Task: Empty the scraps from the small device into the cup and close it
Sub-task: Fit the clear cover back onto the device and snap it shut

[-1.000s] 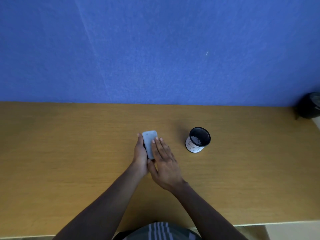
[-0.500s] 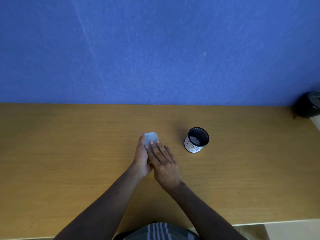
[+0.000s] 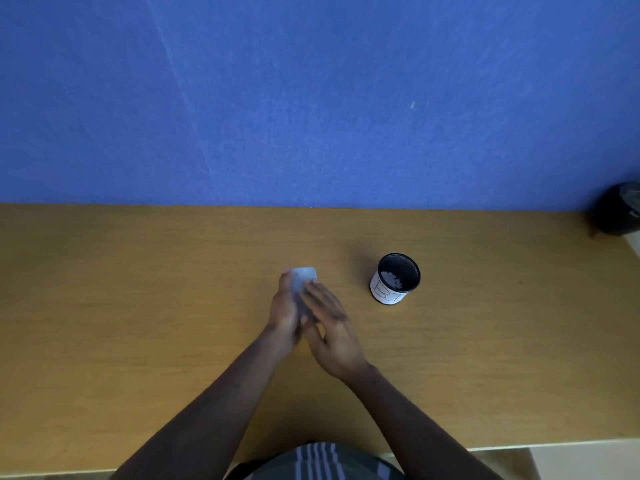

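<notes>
A small pale grey-blue device [image 3: 303,277] is held over the middle of the wooden table [image 3: 138,306]. My left hand [image 3: 284,310] grips it from the left side. My right hand [image 3: 329,327] lies flat across its top, fingers pressed on it, and hides most of it; only the far end shows. To the right stands a black mesh cup [image 3: 396,278] with a white paper label, upright, with white scraps lying inside. The cup is a hand's width from my right hand.
A blue wall rises behind the table's far edge. A dark round object [image 3: 620,209] sits at the far right corner. The table's near edge runs along the bottom, by my striped shirt [image 3: 318,462].
My right hand has slid forward over the device, covering more of its top. My left hand stays on its left side. The cup has not moved.
</notes>
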The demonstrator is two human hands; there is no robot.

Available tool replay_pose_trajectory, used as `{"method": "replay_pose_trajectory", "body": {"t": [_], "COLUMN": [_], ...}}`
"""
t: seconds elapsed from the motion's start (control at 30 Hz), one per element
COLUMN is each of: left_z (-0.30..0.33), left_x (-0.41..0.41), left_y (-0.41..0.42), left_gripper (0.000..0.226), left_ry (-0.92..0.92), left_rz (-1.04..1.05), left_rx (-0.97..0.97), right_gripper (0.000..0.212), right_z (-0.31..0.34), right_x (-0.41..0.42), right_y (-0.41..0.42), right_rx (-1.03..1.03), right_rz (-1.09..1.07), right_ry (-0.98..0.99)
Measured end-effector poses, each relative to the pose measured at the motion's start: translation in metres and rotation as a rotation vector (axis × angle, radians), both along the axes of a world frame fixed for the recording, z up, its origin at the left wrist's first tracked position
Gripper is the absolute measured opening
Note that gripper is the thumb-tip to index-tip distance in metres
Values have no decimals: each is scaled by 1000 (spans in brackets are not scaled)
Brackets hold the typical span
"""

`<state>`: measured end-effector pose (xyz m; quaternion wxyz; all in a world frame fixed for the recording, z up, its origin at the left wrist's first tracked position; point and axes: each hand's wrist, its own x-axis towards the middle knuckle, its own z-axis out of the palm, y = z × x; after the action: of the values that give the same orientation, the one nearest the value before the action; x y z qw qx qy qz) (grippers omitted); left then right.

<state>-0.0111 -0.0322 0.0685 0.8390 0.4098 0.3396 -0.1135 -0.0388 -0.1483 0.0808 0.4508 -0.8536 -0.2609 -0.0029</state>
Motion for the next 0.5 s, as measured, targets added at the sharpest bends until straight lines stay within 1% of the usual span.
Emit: {"method": "replay_pose_trajectory", "body": {"t": [0.07,0.13,0.2,0.27,0.33,0.37,0.43,0.5], "left_z": [2,6,10,14,20,22,25,29], "left_x": [-1,-2,-5,-7,-9,-10,-12,-14], "left_y": [-1,-2,0,0,-1,-1,-2,0], "left_gripper": [59,56,59,66,71,70,63,61], "left_ry": [-45,-83,-146,-212,-208,-197,-190,-179], "left_rz": [-29,-51,-80,-161,-238,-263,-306,-353], "left_rx": [61,83,75,92,161,194,212,199], "right_gripper": [39,38,35,30,21,16,20,23], "right_z": [4,11,17,23,27,28,29,30], "right_x": [7,17,28,38,45,49,55,58], "right_y": [5,7,7,8,8,6,2,-3], "right_rx": [64,98,163,178,187,195,167,172], "right_rz": [-119,-194,-257,-332,-402,-416,-385,-303], "right_ry": [89,192,230,264,345,388,472,561]}}
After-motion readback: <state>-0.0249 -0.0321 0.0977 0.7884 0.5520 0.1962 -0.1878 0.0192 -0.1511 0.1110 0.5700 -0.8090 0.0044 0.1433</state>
